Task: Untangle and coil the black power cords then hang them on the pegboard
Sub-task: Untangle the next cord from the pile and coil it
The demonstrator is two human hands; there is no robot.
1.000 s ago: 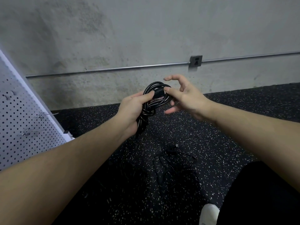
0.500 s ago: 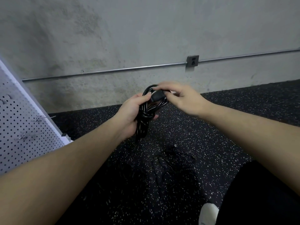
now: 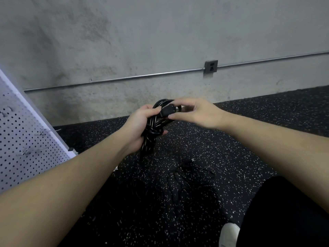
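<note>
Head | both hands (image 3: 178, 120) grip coiled cord (image 3: 154, 129) | speckled blk floor (image 3: 231, 148) – concrete wall (image 3: 160, 41)

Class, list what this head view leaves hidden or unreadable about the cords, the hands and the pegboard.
- Coiled cord: its middle is hidden inside the left hand.
- Plug: its prongs are covered by the right hand.
- Loose cords on the floor: black on dark flooring, so their count and tangles are unreadable.
- Pegboard: cut off by the left edge.
</note>
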